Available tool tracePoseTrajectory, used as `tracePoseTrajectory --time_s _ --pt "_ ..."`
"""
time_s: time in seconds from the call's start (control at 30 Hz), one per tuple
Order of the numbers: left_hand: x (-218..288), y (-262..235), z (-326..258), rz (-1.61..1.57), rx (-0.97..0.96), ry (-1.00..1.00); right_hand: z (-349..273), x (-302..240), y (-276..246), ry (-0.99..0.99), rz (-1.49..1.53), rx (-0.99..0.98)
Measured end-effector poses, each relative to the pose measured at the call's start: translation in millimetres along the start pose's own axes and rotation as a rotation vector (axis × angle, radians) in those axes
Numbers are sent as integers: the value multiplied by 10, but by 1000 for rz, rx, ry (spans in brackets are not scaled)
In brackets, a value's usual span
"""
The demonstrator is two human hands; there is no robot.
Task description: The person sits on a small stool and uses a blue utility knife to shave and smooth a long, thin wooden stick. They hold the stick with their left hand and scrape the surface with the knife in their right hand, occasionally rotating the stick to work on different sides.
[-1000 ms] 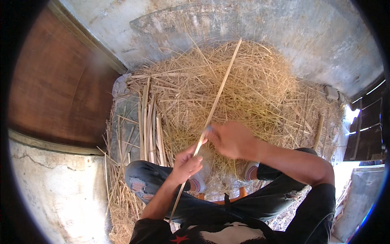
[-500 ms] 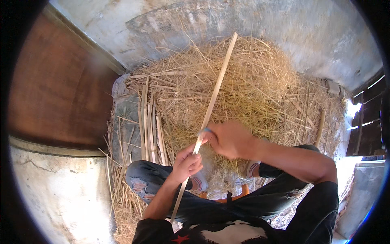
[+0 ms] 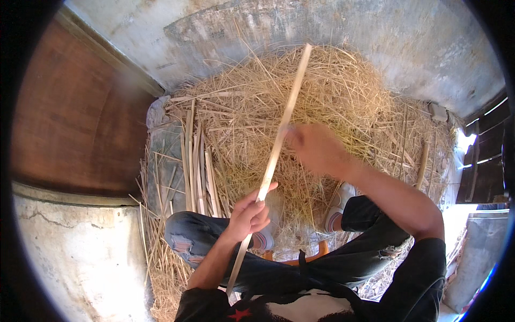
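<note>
A long, pale bamboo strip [image 3: 272, 160] slants from my lap up over the straw, its far end upward and slightly right. My left hand [image 3: 248, 217] is closed around its lower part, in front of my left knee. Higher up, close against the strip's right side, is my right hand [image 3: 320, 150], blurred by motion with its fingers curled in. A small bluish-grey smear shows at those fingertips, by the strip; its kind is too blurred to tell.
Heaped straw-like shavings [image 3: 338, 91] cover the floor up to the wall. More pale strips [image 3: 196, 166] lie together at the left, beside a brown wooden panel [image 3: 80, 112]. My knees are spread around an orange stool edge [image 3: 323, 248]. A dark slatted panel [image 3: 485, 150] stands at right.
My right hand has moved up along the strip, away from my left hand. The left hand keeps its grip, and the strip has barely shifted.
</note>
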State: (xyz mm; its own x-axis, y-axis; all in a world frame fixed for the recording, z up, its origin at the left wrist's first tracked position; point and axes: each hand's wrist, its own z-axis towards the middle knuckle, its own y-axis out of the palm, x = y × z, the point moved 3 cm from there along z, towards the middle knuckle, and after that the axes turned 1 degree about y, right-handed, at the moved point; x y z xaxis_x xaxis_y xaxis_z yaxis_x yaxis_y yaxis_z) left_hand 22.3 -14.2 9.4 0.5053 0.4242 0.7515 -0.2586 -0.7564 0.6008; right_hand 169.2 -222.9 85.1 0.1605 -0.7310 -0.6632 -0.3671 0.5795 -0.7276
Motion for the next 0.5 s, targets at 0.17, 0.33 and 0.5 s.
tracePoseTrajectory --time_s 0.17,0.33,0.5 --pt "28 30 37 -24 -63 19 12 39 -52 -51 -91 69" --pt "32 -26 18 -9 15 2 -312 -178 337 -124 -91 -73" --pt "-43 25 22 118 -6 14 305 394 -382 75 -23 224"
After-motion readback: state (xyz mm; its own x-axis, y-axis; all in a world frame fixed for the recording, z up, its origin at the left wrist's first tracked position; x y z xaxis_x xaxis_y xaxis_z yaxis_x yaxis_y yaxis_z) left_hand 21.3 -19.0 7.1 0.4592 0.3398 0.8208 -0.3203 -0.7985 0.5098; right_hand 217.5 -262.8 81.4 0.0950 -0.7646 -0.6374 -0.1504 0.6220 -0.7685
